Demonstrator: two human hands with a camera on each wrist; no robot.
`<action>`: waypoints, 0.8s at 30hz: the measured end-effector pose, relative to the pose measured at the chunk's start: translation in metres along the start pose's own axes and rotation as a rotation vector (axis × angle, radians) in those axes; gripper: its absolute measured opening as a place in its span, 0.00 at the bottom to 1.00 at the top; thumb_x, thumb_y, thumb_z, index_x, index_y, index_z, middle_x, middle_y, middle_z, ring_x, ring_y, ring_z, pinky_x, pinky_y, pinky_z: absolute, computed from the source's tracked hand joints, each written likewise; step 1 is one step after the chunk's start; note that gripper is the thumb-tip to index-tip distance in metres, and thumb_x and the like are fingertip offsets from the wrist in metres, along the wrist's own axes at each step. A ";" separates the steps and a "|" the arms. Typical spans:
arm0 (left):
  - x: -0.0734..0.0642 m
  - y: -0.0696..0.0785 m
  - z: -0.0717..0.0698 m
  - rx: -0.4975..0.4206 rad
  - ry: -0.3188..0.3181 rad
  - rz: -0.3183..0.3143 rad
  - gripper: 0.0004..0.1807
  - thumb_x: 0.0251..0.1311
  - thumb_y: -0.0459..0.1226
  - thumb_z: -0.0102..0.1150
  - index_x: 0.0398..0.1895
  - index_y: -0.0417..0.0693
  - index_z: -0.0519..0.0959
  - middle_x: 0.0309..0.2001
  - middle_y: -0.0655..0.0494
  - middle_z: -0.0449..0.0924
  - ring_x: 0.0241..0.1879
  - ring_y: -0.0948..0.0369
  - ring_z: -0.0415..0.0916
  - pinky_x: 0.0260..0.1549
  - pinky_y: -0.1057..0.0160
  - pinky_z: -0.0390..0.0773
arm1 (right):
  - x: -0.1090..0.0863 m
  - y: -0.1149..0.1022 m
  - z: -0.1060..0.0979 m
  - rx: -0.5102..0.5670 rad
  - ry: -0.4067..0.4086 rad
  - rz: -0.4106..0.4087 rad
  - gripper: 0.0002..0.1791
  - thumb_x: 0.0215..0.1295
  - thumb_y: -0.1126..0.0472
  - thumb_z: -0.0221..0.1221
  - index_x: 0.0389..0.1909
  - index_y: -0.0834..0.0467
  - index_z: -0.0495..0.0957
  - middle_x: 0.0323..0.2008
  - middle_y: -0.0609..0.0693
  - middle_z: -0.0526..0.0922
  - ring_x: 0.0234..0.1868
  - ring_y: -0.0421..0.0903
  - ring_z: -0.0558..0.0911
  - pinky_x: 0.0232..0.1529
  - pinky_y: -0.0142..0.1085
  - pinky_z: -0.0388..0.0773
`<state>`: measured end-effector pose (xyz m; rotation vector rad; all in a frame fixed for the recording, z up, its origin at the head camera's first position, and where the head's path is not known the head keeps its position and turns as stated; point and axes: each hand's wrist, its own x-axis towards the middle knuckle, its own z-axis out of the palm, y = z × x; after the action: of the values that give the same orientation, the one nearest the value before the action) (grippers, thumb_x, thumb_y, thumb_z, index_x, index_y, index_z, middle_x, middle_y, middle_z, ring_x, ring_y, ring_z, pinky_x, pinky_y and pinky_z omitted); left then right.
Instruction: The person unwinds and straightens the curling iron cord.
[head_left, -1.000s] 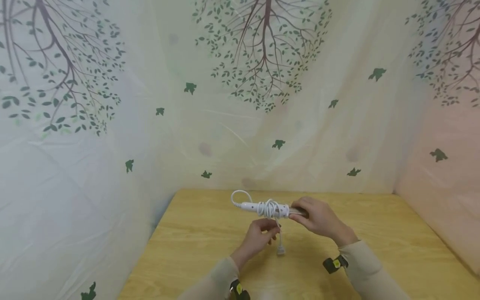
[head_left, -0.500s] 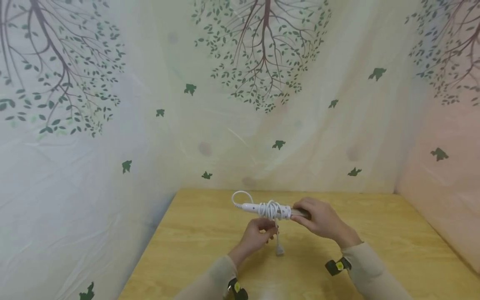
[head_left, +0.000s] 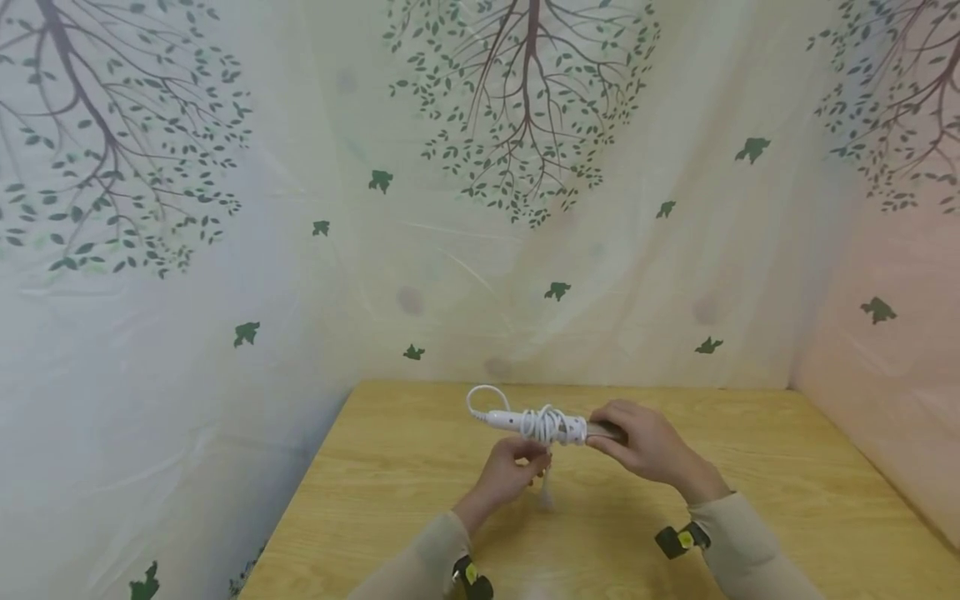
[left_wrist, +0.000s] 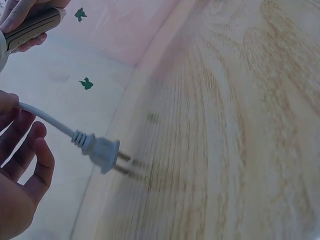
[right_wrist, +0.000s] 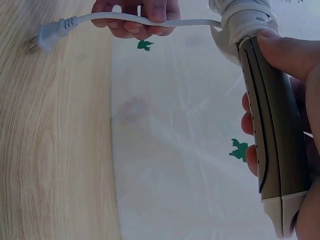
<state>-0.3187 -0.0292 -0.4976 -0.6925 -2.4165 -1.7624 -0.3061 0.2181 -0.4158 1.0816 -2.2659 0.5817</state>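
Observation:
A white hair straightener [head_left: 504, 419] with brownish plate arms [right_wrist: 272, 120] is held level above the table. Its white cord [head_left: 542, 425] is wound several times round the body, and a loop of it arches at the handle's far left end. My right hand [head_left: 651, 443] grips the brown end, thumb on one side and fingers on the other. Below the windings, my left hand [head_left: 504, 477] pinches the cord's loose end between thumb and forefinger, its other fingers loosely bent. From that pinch hangs the two-pin plug [left_wrist: 104, 154], blurred in the head view.
A wood-grain table [head_left: 390, 467] lies under both hands. Behind it and along the sides hang pale sheets [head_left: 465, 275] printed with trees and green birds. Each wrist carries a small dark camera on a strap [head_left: 681, 540].
Both hands and the hair straightener have drifted slightly right and down overall, while the left hand moved a little left. The dangling plug has swung left. Both grips look the same.

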 end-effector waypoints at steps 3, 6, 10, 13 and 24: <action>0.001 -0.001 -0.003 0.007 0.024 -0.032 0.03 0.63 0.35 0.61 0.33 0.45 0.82 0.26 0.53 0.83 0.25 0.69 0.76 0.20 0.69 0.78 | -0.001 -0.001 -0.001 0.020 0.002 -0.013 0.11 0.58 0.58 0.68 0.42 0.51 0.81 0.34 0.40 0.82 0.29 0.30 0.73 0.27 0.27 0.73; 0.002 -0.001 -0.008 -0.016 0.059 -0.046 0.02 0.63 0.31 0.60 0.37 0.43 0.80 0.26 0.51 0.81 0.24 0.68 0.75 0.20 0.67 0.79 | -0.002 -0.003 -0.001 0.040 -0.002 -0.020 0.11 0.58 0.58 0.68 0.42 0.51 0.81 0.34 0.39 0.81 0.28 0.29 0.71 0.26 0.26 0.71; -0.001 0.013 -0.016 -0.054 0.071 -0.044 0.06 0.63 0.27 0.58 0.41 0.39 0.78 0.28 0.45 0.81 0.25 0.62 0.77 0.22 0.57 0.82 | -0.004 -0.006 -0.001 0.049 -0.017 -0.015 0.11 0.59 0.57 0.68 0.43 0.50 0.80 0.33 0.37 0.79 0.26 0.28 0.69 0.25 0.24 0.69; -0.007 0.029 -0.024 -0.061 0.059 -0.050 0.06 0.63 0.26 0.57 0.41 0.35 0.79 0.30 0.43 0.82 0.27 0.53 0.80 0.26 0.49 0.82 | -0.005 -0.009 -0.001 0.046 -0.027 -0.010 0.12 0.59 0.56 0.68 0.43 0.49 0.80 0.32 0.35 0.78 0.25 0.27 0.67 0.24 0.23 0.68; -0.015 0.039 -0.041 -0.091 0.047 -0.057 0.08 0.61 0.25 0.54 0.42 0.29 0.77 0.31 0.30 0.80 0.28 0.46 0.79 0.28 0.47 0.82 | -0.011 -0.015 0.000 0.078 -0.035 0.004 0.11 0.58 0.57 0.68 0.41 0.48 0.79 0.32 0.34 0.77 0.25 0.27 0.68 0.24 0.24 0.69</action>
<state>-0.2985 -0.0619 -0.4537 -0.5885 -2.3611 -1.8981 -0.2887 0.2158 -0.4209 1.1336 -2.2931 0.6620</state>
